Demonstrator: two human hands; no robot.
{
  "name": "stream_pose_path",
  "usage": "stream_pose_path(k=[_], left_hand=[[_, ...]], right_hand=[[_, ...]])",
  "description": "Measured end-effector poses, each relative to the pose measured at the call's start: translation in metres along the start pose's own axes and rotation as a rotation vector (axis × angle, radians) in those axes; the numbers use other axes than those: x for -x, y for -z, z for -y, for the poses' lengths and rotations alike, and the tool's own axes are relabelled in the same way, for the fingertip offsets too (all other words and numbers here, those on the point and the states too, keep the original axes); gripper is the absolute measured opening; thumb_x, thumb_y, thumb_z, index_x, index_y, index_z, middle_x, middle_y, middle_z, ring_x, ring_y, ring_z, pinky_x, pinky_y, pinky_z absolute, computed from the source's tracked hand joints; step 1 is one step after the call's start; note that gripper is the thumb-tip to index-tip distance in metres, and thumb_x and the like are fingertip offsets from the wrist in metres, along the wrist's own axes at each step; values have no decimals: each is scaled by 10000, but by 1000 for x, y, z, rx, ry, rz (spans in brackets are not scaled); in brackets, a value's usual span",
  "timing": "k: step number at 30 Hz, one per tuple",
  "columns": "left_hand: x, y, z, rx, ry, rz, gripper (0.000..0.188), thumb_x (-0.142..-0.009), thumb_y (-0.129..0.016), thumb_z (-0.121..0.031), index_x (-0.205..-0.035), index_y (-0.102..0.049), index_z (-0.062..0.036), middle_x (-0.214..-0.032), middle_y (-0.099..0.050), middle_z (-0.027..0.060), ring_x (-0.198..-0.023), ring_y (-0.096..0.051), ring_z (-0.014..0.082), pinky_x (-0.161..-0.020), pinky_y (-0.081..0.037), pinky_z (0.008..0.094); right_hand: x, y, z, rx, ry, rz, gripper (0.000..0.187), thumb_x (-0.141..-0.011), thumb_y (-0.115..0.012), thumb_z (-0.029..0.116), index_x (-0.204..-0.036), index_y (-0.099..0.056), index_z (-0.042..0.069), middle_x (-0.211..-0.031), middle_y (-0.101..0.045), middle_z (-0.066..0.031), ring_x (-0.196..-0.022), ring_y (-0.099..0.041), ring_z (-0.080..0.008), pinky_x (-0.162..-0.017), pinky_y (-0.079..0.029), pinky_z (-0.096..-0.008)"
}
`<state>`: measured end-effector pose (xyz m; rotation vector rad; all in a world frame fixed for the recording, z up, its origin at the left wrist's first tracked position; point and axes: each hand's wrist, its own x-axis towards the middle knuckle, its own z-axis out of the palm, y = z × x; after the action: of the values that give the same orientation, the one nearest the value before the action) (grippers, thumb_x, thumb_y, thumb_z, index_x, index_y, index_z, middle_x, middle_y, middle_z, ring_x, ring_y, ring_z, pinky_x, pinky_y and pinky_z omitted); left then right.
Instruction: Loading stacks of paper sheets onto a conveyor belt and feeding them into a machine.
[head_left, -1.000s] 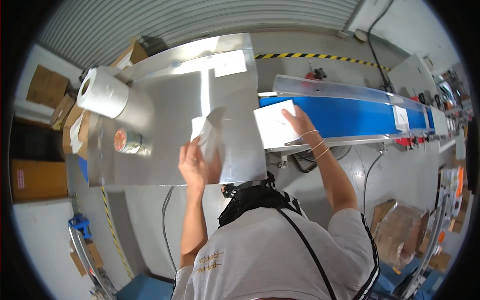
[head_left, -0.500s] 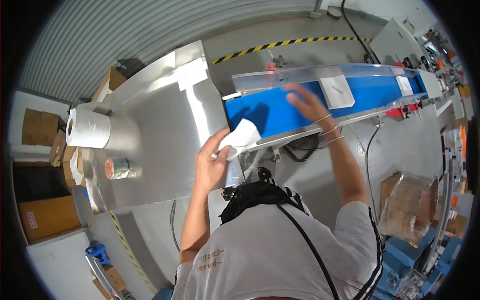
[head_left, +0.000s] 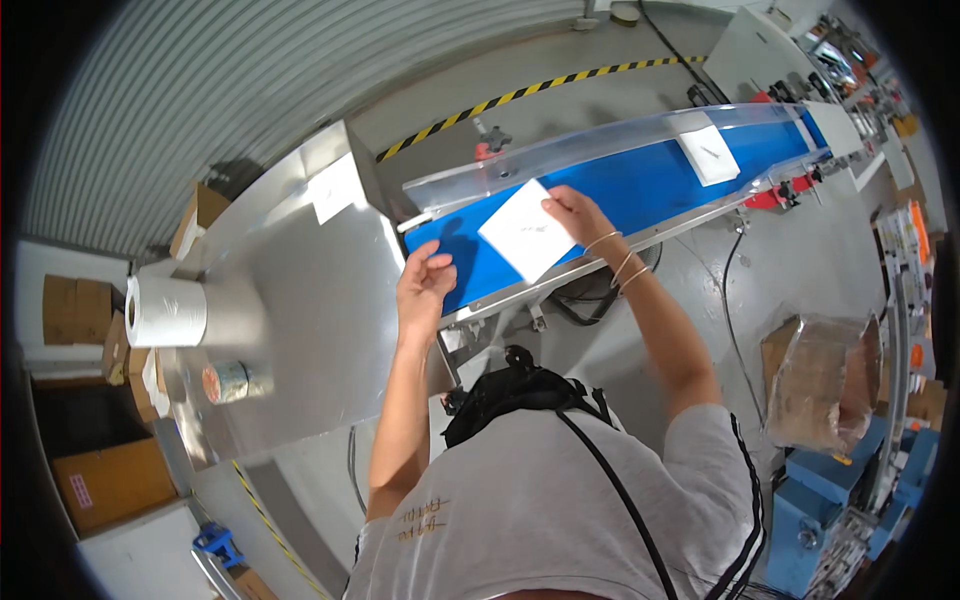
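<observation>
Pinched at its right corner by my right hand (head_left: 577, 216), a flat white square packet (head_left: 526, 234) with a small dark print tilts over the near end of a blue conveyor belt (head_left: 620, 190). My left hand (head_left: 425, 284) is at the belt's left end, beside the metal table's edge. Its fingers are loosely curled and apart, with nothing visible between them. Farther along the belt, to the right, lies another white square packet (head_left: 709, 155).
A metal table (head_left: 310, 300) on the left bears a white paper roll (head_left: 168, 311), a tape roll (head_left: 226, 382) and a white sheet (head_left: 337, 188). Clear guards (head_left: 560, 153) line the belt. A plastic-wrapped carton (head_left: 822, 380) stands at the right.
The white thing that was in my left hand is gone from it. My right hand, empty before, now holds a white square packet. The packet on the belt sits farther along.
</observation>
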<state>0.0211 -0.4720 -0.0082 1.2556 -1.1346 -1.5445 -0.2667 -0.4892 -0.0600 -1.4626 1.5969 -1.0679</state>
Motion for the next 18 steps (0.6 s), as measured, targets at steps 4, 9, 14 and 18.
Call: stream_pose_path(k=[4, 9, 14, 18], left_hand=[[3, 9, 23, -179, -21, -3, 445, -813, -638, 37, -1232, -529, -66, -987, -608, 47, -843, -544, 115, -773, -471, 252], [8, 12, 40, -304, -41, 25, 421, -829, -627, -6, -1234, -517, -38, -967, -605, 61, -819, -554, 121, -740, -471, 255], [20, 10, 51, -508, -126, 165, 362, -872, -588, -17, -1223, -507, 7, -912, -609, 66, -798, -575, 118, -693, -475, 248], [17, 30, 85, -498, -153, 205, 323, -860, -599, -31, -1181, -560, -25, -813, -592, 25, -694, -529, 84, -613, -449, 237]], right_hand=[[-23, 66, -40, 163, -139, -318, 389, -859, -645, 356, -1103, -616, 55, -880, -661, -136, -761, -630, -223, -703, -497, -292], [-3, 127, -72, 315, 27, -836, 443, -871, -641, 327, -1167, -548, 11, -945, -657, -145, -831, -635, -266, -748, -501, -333], [107, 94, -53, 148, -147, -1134, 283, -907, -587, 235, -1071, -553, 7, -842, -632, -125, -726, -592, -226, -689, -479, -319], [204, 9, -158, -82, -521, -953, 270, -895, -566, 292, -955, -601, 31, -763, -617, -133, -680, -581, -254, -666, -468, -353]])
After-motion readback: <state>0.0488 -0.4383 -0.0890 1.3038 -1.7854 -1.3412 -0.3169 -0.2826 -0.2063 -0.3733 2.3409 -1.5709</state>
